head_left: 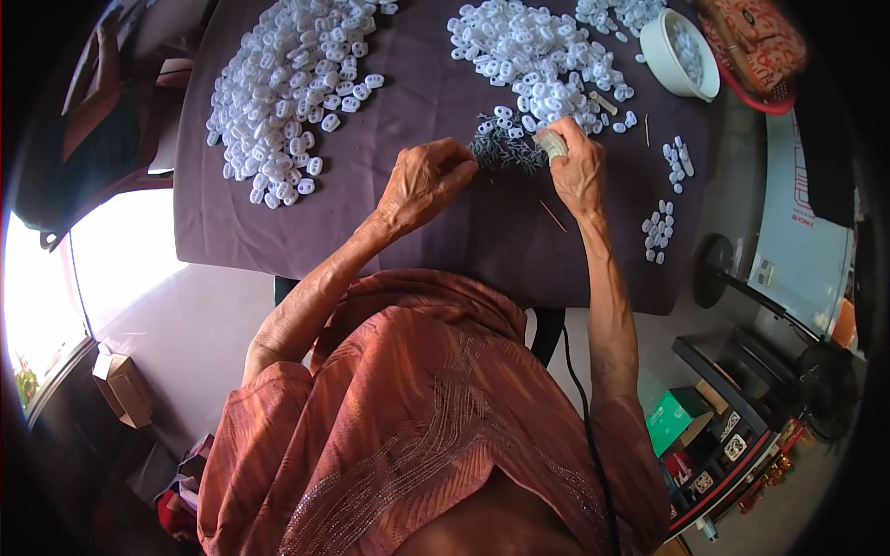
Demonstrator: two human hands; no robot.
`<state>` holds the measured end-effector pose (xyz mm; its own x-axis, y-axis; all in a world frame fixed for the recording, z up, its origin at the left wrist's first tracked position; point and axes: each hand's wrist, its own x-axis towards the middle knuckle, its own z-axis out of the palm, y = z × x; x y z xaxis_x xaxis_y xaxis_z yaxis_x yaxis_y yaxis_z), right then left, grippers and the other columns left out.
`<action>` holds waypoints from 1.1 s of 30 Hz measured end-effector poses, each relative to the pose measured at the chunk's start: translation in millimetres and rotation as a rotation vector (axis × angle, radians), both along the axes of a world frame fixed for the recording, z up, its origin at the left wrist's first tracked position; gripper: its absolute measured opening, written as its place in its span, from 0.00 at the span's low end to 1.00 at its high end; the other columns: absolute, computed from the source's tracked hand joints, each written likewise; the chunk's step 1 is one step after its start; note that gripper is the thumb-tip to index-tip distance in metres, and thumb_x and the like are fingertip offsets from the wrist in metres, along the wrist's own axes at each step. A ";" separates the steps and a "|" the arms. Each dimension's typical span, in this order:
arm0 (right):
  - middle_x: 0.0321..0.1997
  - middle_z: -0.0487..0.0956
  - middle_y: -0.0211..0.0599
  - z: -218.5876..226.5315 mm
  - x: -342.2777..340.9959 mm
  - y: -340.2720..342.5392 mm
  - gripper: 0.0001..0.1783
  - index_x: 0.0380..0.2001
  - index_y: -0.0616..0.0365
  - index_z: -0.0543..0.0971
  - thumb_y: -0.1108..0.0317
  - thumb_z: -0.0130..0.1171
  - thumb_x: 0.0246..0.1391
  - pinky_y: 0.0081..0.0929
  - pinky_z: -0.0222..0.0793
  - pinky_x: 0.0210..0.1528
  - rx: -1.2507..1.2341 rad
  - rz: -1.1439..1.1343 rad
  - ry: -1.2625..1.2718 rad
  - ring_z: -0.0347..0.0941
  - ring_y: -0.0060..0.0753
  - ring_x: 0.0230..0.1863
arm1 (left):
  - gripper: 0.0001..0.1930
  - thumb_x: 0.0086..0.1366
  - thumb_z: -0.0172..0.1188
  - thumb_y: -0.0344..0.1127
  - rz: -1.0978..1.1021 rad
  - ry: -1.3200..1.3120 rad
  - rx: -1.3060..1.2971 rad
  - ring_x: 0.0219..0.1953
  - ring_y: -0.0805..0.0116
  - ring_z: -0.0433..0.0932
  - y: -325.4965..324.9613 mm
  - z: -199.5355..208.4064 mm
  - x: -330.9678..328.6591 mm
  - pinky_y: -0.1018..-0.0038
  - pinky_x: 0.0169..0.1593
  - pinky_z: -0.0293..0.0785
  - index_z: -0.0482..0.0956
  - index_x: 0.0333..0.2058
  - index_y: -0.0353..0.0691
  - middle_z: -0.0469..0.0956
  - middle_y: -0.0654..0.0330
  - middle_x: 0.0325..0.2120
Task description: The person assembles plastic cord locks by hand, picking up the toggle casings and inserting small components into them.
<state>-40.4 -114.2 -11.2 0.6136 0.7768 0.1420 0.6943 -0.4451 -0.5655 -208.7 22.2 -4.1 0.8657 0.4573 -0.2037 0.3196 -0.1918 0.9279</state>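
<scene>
My left hand (426,181) is closed with its fingertips pinched together, at the left edge of a small heap of thin dark grey pieces (508,151). What it pinches, if anything, is too small to make out. On the heap's right side, my right hand (579,171) grips a pale, ridged, rounded piece (553,144) between thumb and fingers. Just beyond both hands spreads a pile of small white plastic two-hole pieces (528,56). A few of these lie on the dark heap. A thin stick (553,216) rests on the cloth near my right wrist.
Another large white pile (287,93) covers the table's left side. At the far right stand a white bowl (669,54) holding small pieces and a red basket (771,97). Small white groups (659,230) lie along the right edge of the dark tablecloth (371,236). A person sits far left.
</scene>
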 end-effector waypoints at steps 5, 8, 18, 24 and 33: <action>0.30 0.76 0.43 1.6 -4.2 12.3 0.15 0.31 0.58 0.73 0.83 0.44 0.37 0.34 0.67 0.33 0.025 0.115 -0.059 0.72 0.49 0.32 | 0.09 0.54 0.54 0.35 0.041 -0.036 0.110 0.25 0.70 0.75 8.0 -2.8 4.5 0.74 0.31 0.69 0.75 0.30 0.35 0.76 0.56 0.22; 0.33 0.76 0.42 1.6 -4.8 18.3 0.16 0.32 0.60 0.73 0.83 0.45 0.36 0.34 0.67 0.35 -0.008 0.161 -0.117 0.72 0.48 0.34 | 0.08 0.54 0.55 0.33 0.057 -0.144 0.186 0.26 0.68 0.76 11.4 -5.6 10.7 0.73 0.31 0.69 0.75 0.29 0.34 0.76 0.56 0.23; 0.21 0.71 0.42 -9.8 -8.4 36.0 0.06 0.19 0.61 0.69 0.81 0.50 0.33 0.41 0.65 0.25 0.009 0.219 -0.250 0.70 0.50 0.24 | 0.03 0.50 0.55 0.27 0.103 -0.284 0.351 0.25 0.56 0.75 16.5 -14.4 27.1 0.68 0.28 0.70 0.74 0.25 0.34 0.74 0.53 0.22; 0.28 0.75 0.42 -7.2 -1.8 34.9 0.11 0.28 0.61 0.74 0.80 0.50 0.36 0.35 0.66 0.33 -0.165 0.251 -0.180 0.72 0.45 0.31 | 0.03 0.50 0.55 0.27 0.111 -0.272 0.282 0.25 0.56 0.75 18.2 -14.0 28.0 0.68 0.28 0.70 0.75 0.26 0.35 0.74 0.53 0.22; 0.28 0.75 0.43 5.1 -4.4 4.5 0.12 0.30 0.62 0.73 0.81 0.47 0.39 0.29 0.67 0.34 0.018 0.191 0.024 0.73 0.41 0.30 | 0.05 0.50 0.56 0.27 0.078 -0.228 0.414 0.26 0.60 0.75 8.1 -19.0 38.8 0.70 0.30 0.71 0.76 0.29 0.36 0.74 0.56 0.24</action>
